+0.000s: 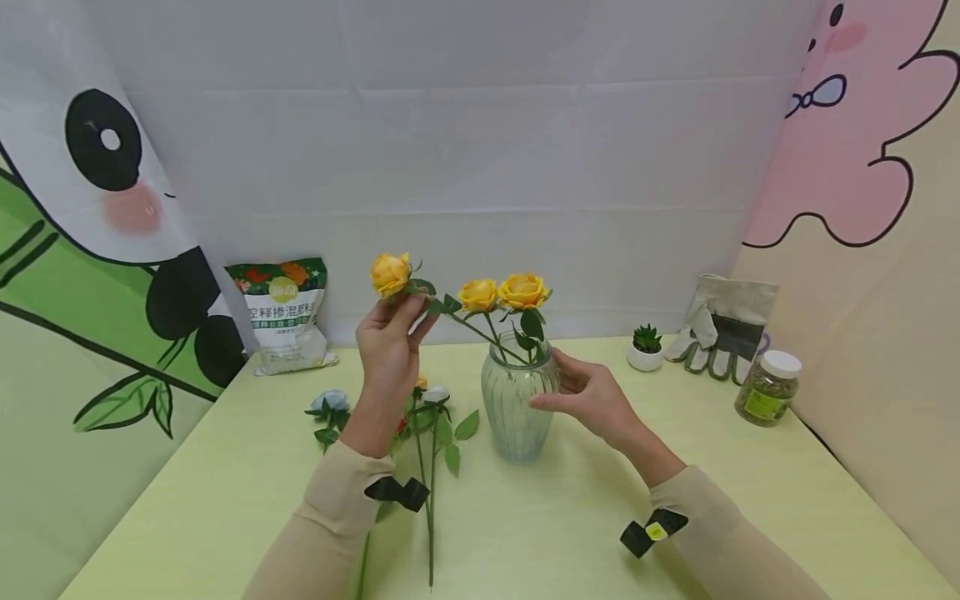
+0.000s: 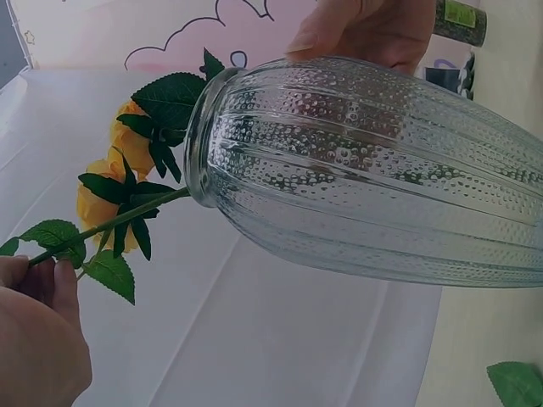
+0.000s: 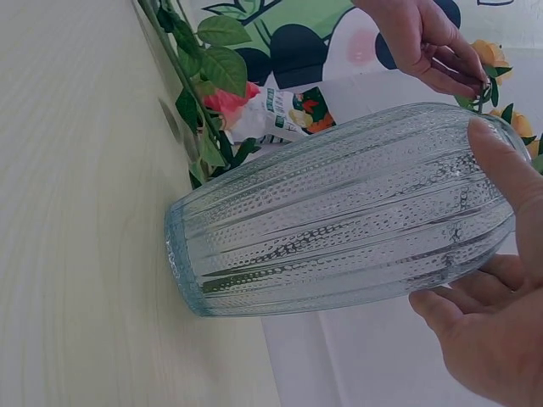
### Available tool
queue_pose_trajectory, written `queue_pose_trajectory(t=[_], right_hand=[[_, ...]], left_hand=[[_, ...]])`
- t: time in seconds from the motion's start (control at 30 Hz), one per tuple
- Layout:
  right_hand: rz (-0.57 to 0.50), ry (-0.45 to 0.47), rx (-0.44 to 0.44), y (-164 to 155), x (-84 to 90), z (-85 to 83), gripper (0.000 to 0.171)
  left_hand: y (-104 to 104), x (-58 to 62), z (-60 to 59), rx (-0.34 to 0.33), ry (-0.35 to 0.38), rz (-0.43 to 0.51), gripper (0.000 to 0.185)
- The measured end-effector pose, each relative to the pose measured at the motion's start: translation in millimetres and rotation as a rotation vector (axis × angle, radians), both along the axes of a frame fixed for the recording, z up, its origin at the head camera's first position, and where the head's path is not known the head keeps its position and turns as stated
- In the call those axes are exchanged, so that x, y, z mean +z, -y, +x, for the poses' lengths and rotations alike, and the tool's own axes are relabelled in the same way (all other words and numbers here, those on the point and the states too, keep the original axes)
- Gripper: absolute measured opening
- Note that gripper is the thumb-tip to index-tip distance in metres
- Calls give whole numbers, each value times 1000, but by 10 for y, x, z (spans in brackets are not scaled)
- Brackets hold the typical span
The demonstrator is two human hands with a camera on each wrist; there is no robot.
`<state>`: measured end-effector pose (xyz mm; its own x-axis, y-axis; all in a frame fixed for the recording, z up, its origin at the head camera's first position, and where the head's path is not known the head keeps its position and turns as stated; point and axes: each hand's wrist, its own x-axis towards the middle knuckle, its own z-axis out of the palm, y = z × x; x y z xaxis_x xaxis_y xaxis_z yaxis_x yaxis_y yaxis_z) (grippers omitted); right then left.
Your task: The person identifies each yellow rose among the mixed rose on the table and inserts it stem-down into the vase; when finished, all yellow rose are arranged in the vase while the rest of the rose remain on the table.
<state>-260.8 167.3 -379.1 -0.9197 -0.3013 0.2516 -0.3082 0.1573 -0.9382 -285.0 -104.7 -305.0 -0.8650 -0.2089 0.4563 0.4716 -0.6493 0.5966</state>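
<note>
Left hand (image 1: pixel 387 346) raised left of glass vase (image 1: pixel 519 408), fingers pinched on stem of yellow rose (image 1: pixel 391 273); stem end angled down into vase mouth. Right hand (image 1: pixel 588 392) against vase's right shoulder, fingers lightly curved round glass, thumb on near side. Vase upright at table (image 1: pixel 225 483) centre, two yellow blooms (image 1: pixel 501 292) already in it. Loose flowers (image 1: pixel 431 417) lying near left of vase. Fertiliser bag (image 1: pixel 285 315) far left; jar (image 1: pixel 767 387) far right.
</note>
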Motion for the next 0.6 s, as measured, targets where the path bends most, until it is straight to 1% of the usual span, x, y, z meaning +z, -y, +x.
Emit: queue_pose_trajectory(t=[0.2,0.43,0.6], right_hand=[[3,0,3,-6,-5,6,88],[11,8,-7,-8,-2,10,91],[9,7,-3,-4,-2,1,91]], left_hand=[[-50,10,-50,-2,-1,-36,19],[-141,18,-113,10,-28,-124,22],[-212,3,-143,-9,-8,-140,23]])
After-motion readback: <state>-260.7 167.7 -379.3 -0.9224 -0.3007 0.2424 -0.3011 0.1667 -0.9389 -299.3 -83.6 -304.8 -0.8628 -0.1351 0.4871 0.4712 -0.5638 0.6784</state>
